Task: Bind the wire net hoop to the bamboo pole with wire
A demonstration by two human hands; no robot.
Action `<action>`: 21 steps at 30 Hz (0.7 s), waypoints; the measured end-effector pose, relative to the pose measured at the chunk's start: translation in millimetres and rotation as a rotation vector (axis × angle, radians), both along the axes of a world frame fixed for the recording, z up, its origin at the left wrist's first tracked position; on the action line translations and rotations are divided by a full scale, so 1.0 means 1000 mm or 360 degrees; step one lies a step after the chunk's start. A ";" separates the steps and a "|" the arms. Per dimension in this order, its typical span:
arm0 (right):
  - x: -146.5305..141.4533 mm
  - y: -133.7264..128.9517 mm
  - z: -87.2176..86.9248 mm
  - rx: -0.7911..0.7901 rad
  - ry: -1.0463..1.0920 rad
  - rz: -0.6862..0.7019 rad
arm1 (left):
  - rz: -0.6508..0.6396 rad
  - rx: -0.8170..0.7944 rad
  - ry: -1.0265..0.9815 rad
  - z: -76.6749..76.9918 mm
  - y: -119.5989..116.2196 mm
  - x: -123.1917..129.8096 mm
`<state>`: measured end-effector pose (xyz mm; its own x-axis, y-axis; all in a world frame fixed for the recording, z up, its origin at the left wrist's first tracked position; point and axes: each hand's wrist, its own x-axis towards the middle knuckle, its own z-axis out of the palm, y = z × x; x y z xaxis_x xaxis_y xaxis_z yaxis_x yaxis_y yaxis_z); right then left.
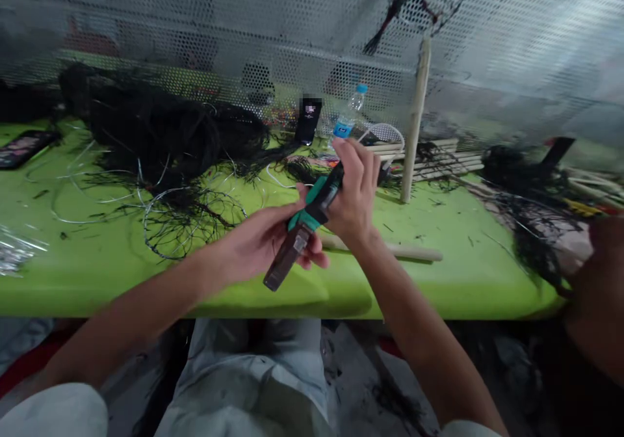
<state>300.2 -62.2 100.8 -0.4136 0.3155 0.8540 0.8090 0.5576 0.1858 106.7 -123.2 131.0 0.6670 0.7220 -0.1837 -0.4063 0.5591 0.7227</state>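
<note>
A green-and-black hand tool (312, 212), shaped rather like a staple gun, is held slantwise above the table's front half. Its dark brown, box-like end (283, 264) points down toward me. My right hand (353, 190) is closed round the black upper part. Under the green middle lies my left hand (273, 235), thumb against the tool and fingers curled behind it, partly hidden. Below and behind the hands, a pale wooden stick (409, 252) rests on the green table (273, 294). Another stick (416, 125) stands upright to the right, black netting (414, 1) at its top.
Heaped black netting (151, 118) and loose wire lie at the left, with a phone (29, 145). At the back are another phone (309, 119), a water bottle (350, 115) and bundled sticks (448, 164). Someone else's arm (599, 281) reaches in at the right. A perforated metal screen (312, 27) stands behind.
</note>
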 end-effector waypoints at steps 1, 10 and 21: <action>-0.001 0.002 -0.003 -0.0054 0.0087 0.0052 | -0.0057 -0.0067 -0.0092 -0.005 -0.003 0.001; 0.002 -0.022 -0.026 -0.0230 0.0126 0.0281 | -0.0523 -0.0132 -0.0596 -0.052 -0.020 0.014; 0.026 -0.043 -0.020 -0.1172 -0.0311 0.0288 | -0.0813 0.0066 -0.0283 -0.105 -0.046 0.012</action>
<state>325.9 -105.5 80.8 -0.6337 0.6860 0.3574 0.6846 0.7125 -0.1537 118.8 -168.8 26.4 0.9532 0.3019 -0.0142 -0.2082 0.6901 0.6931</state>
